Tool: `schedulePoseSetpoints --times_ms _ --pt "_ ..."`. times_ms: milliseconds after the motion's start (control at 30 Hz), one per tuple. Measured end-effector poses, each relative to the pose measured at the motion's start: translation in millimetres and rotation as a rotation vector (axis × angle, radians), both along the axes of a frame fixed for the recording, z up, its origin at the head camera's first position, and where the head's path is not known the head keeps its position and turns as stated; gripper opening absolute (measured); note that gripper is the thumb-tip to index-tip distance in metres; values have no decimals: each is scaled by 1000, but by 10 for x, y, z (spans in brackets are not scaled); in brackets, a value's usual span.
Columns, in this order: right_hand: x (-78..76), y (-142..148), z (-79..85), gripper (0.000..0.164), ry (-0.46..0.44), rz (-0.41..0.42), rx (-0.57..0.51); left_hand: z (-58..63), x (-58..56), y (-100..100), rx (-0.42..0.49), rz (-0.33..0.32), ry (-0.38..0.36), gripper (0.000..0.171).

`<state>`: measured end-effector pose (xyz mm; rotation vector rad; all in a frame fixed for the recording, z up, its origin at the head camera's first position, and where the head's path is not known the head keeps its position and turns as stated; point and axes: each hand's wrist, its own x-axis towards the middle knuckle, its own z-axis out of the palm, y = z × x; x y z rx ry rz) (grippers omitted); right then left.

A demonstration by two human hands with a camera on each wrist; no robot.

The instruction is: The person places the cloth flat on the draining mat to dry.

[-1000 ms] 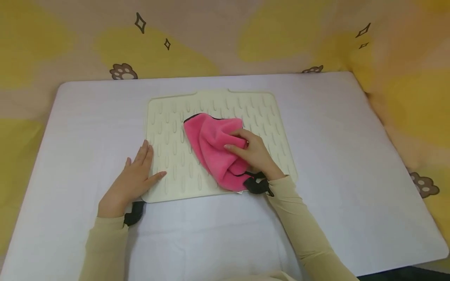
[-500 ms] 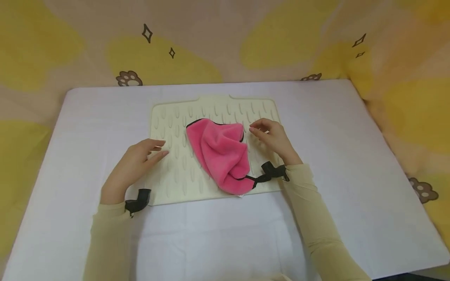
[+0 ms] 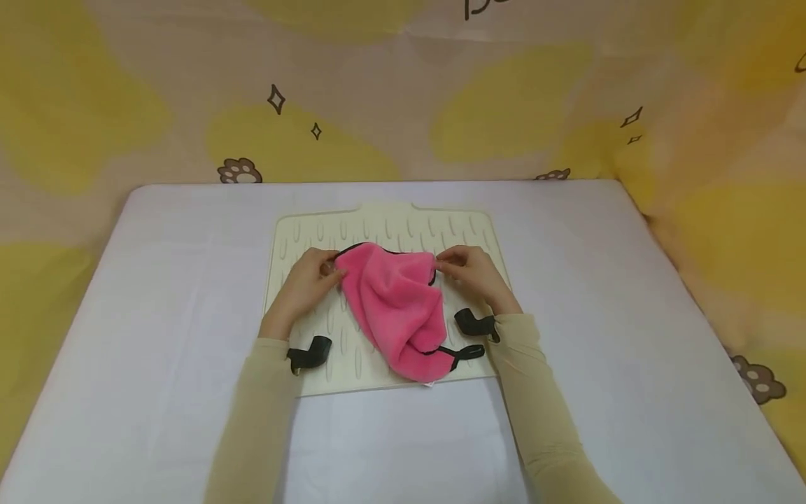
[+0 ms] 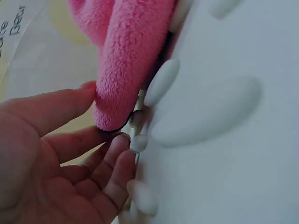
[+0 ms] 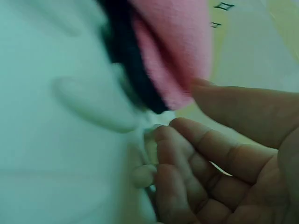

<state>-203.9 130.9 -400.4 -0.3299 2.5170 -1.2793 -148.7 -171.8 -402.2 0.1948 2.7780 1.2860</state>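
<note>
A pink cloth (image 3: 393, 301) with black edging and a black loop lies crumpled on a cream ribbed mat (image 3: 315, 381). At its upper left corner, my left hand (image 3: 303, 287) pinches the edge. The left wrist view has the thumb on the plush side and the index finger under the black edging of the cloth (image 4: 128, 60). My right hand (image 3: 475, 273) is at the upper right corner. In the right wrist view its thumb touches the pink fabric (image 5: 180, 51), while the loosely bent fingers sit just below the corner with a small gap.
A white-covered table (image 3: 157, 420) surrounds the mat on all sides. Behind it and along the right side hangs a yellow and beige patterned curtain (image 3: 378, 84). Black cameras (image 3: 310, 352) are strapped at both wrists, close above the mat.
My right hand let go of the cloth's right part, lifted, then came to its upper right corner. The left hand left the mat's left edge for the upper left corner. The head view tilted up.
</note>
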Motion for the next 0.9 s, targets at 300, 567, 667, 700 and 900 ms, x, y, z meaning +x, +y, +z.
schedulePoseSetpoints --times_ms 300,567,667,700,900 --pt "76 -58 -123 22 67 -14 59 -104 -9 -39 164 96 -78 36" --pt "74 -70 -130 17 62 1 83 -107 -65 -3 222 141 -64 28" --pt "71 -81 -136 11 50 7 74 -111 -65 2 234 153 -60 27" --pt "71 -84 -136 10 48 10 68 -115 -65 2 240 157 -58 27" --pt "58 -48 -181 8 24 -16 -34 -151 -59 10 291 190 -77 26"
